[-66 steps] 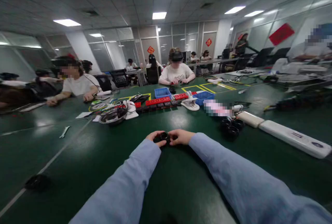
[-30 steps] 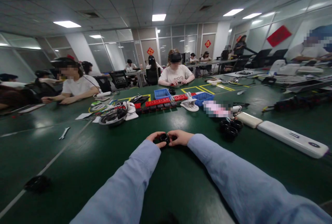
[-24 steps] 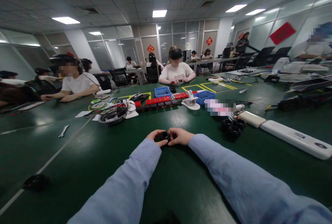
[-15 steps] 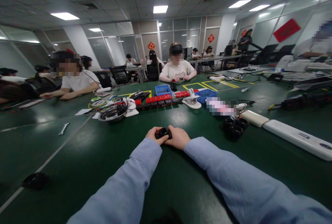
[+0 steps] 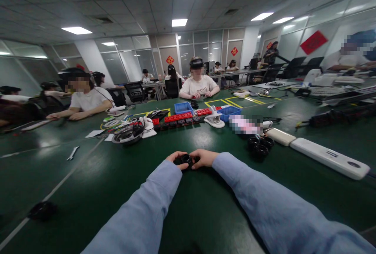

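A small black round part with a raised ring on top (image 5: pixel 186 159) is held low over the green table in front of me; I cannot tell whether it touches the tabletop. My left hand (image 5: pixel 177 160) grips it from the left, thumb in front and fingers behind. From the right, my right hand (image 5: pixel 203 158) closes on its other side with thumb and bent fingers. Both hands partly cover the part. Similar black round parts (image 5: pixel 261 148) stand in a cluster to the right, and one more dark round piece (image 5: pixel 42 210) lies at the lower left.
Beyond my hands runs a row of red and black blocks (image 5: pixel 180 117), with a blue tray (image 5: pixel 230 112) and a white clip stand (image 5: pixel 214 118). A metal bowl of cables (image 5: pixel 127 138) and a wrench (image 5: pixel 73 153) lie left. A long white device (image 5: pixel 329 156) lies right. People sit around.
The view has tilted up a little, so the table items sit slightly differently. My right hand's grip has shifted, its fingers now more to the side of the black part. The left hand keeps hold.
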Demonstrator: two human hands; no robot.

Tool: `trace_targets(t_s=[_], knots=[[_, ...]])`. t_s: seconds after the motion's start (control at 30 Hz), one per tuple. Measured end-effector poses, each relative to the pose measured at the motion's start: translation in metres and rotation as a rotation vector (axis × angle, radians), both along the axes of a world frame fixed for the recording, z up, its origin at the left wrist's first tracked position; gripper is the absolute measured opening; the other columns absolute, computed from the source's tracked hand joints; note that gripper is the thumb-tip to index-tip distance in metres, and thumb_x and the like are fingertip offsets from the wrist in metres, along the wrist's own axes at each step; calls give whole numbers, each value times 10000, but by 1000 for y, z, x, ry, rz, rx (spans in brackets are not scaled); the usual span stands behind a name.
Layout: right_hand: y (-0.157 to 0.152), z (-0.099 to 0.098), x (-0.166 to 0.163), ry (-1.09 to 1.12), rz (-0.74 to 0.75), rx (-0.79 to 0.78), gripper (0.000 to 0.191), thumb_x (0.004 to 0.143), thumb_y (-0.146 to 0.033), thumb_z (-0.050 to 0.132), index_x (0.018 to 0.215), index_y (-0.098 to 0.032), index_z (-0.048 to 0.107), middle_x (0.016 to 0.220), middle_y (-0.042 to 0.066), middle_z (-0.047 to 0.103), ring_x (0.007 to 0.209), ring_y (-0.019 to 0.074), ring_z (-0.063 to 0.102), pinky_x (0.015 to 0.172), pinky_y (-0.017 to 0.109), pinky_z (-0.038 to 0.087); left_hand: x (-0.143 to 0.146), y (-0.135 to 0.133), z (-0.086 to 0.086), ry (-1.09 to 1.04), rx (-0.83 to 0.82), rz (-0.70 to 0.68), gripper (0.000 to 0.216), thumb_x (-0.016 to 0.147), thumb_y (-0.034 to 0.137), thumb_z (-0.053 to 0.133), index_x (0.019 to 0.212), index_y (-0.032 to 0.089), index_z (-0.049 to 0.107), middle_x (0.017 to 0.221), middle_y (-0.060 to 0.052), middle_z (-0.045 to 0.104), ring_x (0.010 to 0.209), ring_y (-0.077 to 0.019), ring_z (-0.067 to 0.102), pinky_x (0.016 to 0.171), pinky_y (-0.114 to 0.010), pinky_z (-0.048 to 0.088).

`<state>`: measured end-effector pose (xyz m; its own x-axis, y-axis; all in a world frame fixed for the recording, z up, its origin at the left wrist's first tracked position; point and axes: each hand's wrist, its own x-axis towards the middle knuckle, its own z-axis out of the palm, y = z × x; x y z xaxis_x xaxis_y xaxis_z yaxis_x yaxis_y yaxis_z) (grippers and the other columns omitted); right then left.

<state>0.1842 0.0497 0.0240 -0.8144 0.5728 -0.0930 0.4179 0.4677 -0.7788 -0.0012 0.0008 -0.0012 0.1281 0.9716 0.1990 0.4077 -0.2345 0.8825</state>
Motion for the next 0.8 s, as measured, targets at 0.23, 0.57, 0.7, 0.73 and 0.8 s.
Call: trace_targets(t_s=[0.23,0.57,0.7,0.73,0.8], knots=[[-14,3,-6,-104,-165,272,306,557,-328,727,748,-167,550,642,-47,525,595,108,496,506,202,311,6,1,-4,-2,-14,106,416,502,210,747,895,174,618,793,-31,653,790,-187,604,803,-336,444],[-36,7,-32,-341,-476,573,455,644,-549,584,878,-164,526,809,90,630,738,237,596,581,280,381,17,1,0,166,125,361,401,489,293,740,845,171,599,831,-44,605,773,-192,583,753,-336,460],[-36,8,-29,-323,-444,545,528,625,-591,579,920,-156,536,832,105,627,764,252,593,622,304,403,11,4,-3,141,107,286,408,523,255,725,897,152,596,851,-57,623,800,-194,585,786,-342,452],[-35,8,-26,-292,-418,528,558,613,-596,589,952,-156,537,848,103,625,775,251,589,633,307,405,10,4,-4,131,96,257,413,532,245,722,913,150,596,862,-60,630,812,-195,587,797,-346,449],[-31,7,-19,-203,-347,459,594,603,-571,617,1031,-169,526,884,83,617,794,229,579,651,296,405,7,5,-5,112,84,205,421,538,232,724,934,160,602,879,-56,644,839,-198,591,815,-352,441]])
